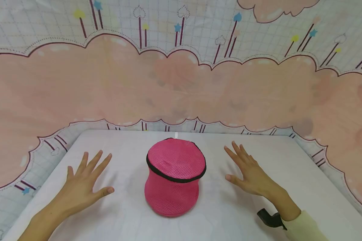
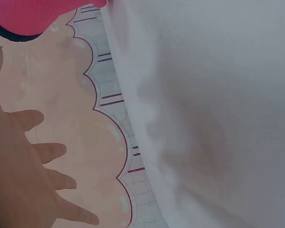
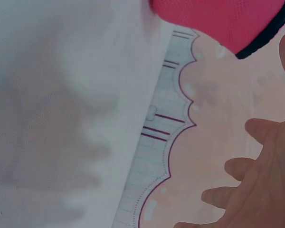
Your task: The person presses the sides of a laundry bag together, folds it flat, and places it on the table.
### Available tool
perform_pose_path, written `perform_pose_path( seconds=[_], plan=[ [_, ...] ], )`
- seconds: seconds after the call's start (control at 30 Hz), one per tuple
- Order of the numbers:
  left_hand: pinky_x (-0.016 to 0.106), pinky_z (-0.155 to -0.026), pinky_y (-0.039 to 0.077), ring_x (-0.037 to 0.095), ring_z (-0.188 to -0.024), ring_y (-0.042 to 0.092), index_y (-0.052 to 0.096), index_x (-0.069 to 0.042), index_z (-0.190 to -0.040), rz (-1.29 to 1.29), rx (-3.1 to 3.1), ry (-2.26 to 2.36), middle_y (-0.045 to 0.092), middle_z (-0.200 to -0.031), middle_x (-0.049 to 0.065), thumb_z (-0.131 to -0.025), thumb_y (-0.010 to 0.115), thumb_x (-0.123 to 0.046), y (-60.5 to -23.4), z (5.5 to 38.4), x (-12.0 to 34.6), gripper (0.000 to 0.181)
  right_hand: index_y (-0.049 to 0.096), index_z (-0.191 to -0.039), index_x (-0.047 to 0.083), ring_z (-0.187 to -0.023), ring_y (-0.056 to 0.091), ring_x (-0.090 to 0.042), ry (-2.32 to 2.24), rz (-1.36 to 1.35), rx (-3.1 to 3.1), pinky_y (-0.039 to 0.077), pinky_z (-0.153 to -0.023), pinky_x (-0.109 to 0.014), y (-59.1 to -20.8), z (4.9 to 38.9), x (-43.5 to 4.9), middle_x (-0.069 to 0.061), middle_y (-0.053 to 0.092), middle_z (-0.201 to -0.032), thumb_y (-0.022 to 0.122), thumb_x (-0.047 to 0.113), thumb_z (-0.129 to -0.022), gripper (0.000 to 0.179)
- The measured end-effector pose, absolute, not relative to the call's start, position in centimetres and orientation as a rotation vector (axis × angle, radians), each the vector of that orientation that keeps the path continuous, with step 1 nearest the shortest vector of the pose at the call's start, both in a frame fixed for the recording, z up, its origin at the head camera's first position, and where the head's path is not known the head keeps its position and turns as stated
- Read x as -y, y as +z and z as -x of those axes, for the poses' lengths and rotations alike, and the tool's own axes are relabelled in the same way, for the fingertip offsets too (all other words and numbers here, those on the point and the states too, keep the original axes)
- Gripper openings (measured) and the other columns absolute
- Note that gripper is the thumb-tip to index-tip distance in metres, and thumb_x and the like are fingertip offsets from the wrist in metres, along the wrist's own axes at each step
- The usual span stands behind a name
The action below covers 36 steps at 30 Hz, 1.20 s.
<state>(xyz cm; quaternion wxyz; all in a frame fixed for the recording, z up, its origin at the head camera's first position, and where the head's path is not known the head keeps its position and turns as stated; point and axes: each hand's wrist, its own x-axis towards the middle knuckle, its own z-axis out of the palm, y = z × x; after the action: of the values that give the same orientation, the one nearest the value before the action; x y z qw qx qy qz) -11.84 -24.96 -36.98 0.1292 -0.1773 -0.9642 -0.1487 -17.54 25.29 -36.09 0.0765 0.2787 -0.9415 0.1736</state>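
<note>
A pink mesh bag (image 1: 172, 197) with a round top and black trim around its rim stands on the white table, midway between the hands. To its left, my left hand (image 1: 85, 184) is held with fingers spread, apart from the bag. My right hand (image 1: 250, 172) is on the other side, fingers extended and thumb pointing toward the bag, touching nothing. Part of the pink bag (image 2: 28, 14) shows at the upper left of the left wrist view, above the left hand (image 2: 19, 166). In the right wrist view the bag (image 3: 218, 19) appears at the top, with the right hand (image 3: 261, 180) below it.
The white table (image 1: 126, 221) reaches back to a patterned cloth backdrop (image 1: 108, 90) with peach cloud shapes and candle drawings. A black strap (image 1: 269, 218) is at the right wrist, by a pale sleeve (image 1: 306, 227). Both hands cast soft shadows on the tabletop.
</note>
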Motion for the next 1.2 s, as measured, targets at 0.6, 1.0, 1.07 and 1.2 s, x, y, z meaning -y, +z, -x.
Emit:
perform_pose_path(
  seconds=[0.6,1.0,1.07,1.2],
  plan=[
    [0.080,-0.086,0.022,0.048,-0.140,0.005,0.009,-0.024,-0.155,0.510,2.774,-0.615,0.012,-0.158,0.014,-0.080,0.071,-0.051,-35.7,12.6,23.0,0.101,0.012,-0.155,0.026,-0.144,0.004,-0.036,0.707,-0.861,2.801,0.026,-0.089,-0.078,-35.2,17.1,-24.8,-0.002,0.004,-0.160,0.065,0.039,-0.089,0.086],
    [0.079,-0.083,0.028,0.045,-0.139,0.014,0.009,-0.025,-0.155,0.522,2.791,-0.723,0.014,-0.158,0.012,-0.082,0.069,-0.049,-34.9,12.3,21.3,0.097,0.011,-0.155,0.023,-0.143,0.010,-0.038,0.880,-0.916,2.760,0.025,-0.100,-0.069,-35.7,16.7,-23.5,-0.003,0.006,-0.160,0.063,0.034,-0.091,0.083],
    [0.077,-0.084,0.030,0.045,-0.137,0.019,0.010,-0.024,-0.155,0.547,2.771,-0.759,0.016,-0.157,0.013,-0.083,0.069,-0.047,-34.8,12.3,21.0,0.096,0.010,-0.155,0.021,-0.143,0.012,-0.036,0.901,-0.925,2.747,0.023,-0.102,-0.067,-35.9,16.7,-23.2,-0.004,0.007,-0.159,0.061,0.032,-0.092,0.082],
    [0.073,-0.084,0.035,0.044,-0.133,0.025,0.012,-0.023,-0.155,0.583,2.736,-0.837,0.017,-0.156,0.014,-0.085,0.067,-0.047,-34.6,12.2,20.3,0.092,0.009,-0.155,0.019,-0.143,0.014,-0.032,0.948,-0.940,2.724,0.024,-0.104,-0.064,-36.2,16.5,-22.6,-0.007,0.010,-0.159,0.058,0.034,-0.094,0.080]
  ],
)
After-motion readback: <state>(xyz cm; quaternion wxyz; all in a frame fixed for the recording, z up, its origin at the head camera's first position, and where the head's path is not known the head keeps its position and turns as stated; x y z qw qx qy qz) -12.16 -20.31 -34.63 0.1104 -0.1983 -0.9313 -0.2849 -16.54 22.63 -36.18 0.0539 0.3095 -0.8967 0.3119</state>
